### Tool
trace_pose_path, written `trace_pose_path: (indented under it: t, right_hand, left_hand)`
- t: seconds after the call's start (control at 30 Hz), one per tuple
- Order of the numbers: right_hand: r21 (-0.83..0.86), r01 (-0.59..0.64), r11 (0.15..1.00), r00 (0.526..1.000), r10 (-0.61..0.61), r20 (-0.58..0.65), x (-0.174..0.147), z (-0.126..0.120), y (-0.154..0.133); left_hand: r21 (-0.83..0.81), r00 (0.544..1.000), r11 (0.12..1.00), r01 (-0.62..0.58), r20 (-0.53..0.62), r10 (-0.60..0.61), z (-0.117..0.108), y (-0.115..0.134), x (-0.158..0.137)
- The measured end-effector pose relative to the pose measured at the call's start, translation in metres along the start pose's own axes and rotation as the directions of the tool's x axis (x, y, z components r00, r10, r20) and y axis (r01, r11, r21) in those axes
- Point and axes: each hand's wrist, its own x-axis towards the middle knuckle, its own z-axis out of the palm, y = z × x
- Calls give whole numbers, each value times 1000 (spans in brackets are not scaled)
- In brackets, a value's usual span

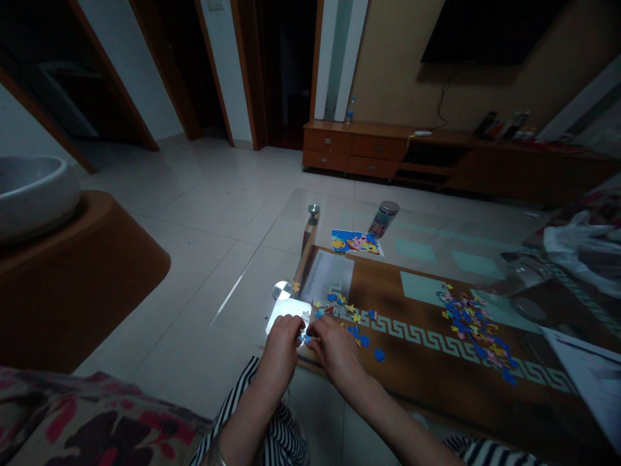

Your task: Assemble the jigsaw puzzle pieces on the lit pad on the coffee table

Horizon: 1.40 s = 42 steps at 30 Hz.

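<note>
My left hand (285, 333) and my right hand (336, 343) meet at the near edge of a glass table. Their curled fingertips pinch small blue-and-white jigsaw puzzle pieces (304, 338) between them; whether the pieces are joined is too small to tell. Under my left hand lies a bright white panel with rounded corners (274, 317). Loose blue and yellow puzzle pieces (356, 317) are scattered just beyond and to the right of my right hand. Farther right spreads a larger pile of mixed puzzle pieces (478, 327).
A colourful cartoon picture card (354, 242) lies beside a printed canister with a metal lid (383, 219). A pale sheet (330, 275) shows nearer. To the right are a glass jar (526, 275), a plastic bag (582, 239) and papers (589, 372). A patterned sofa (97, 421) borders the lower left.
</note>
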Motion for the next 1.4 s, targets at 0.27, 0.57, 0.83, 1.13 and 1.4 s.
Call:
trace_pose_path:
  t: [0.27,0.57,0.83,1.13,1.4]
  right_hand:
    - [21,3,1000,1000,-3,-8,1,-1,-1]
    - [111,22,994,998,-15,-57,1,4,0]
    - [143,29,989,998,-21,-57,3,6,7]
    - [171,81,982,997,-79,-16,2,1,11]
    - [373,135,918,987,-91,-133,4,-2,18]
  left_hand:
    - [-3,1000,1000,-29,0,29,0,2,-5]
    - [-73,999,997,-36,15,37,0,1,-3]
    - [-107,999,993,-46,6,47,3,-6,-1]
    - [-190,999,981,-30,-37,24,3,-4,-7]
    - [-463,996,886,26,-65,-64,-6,7,-7]
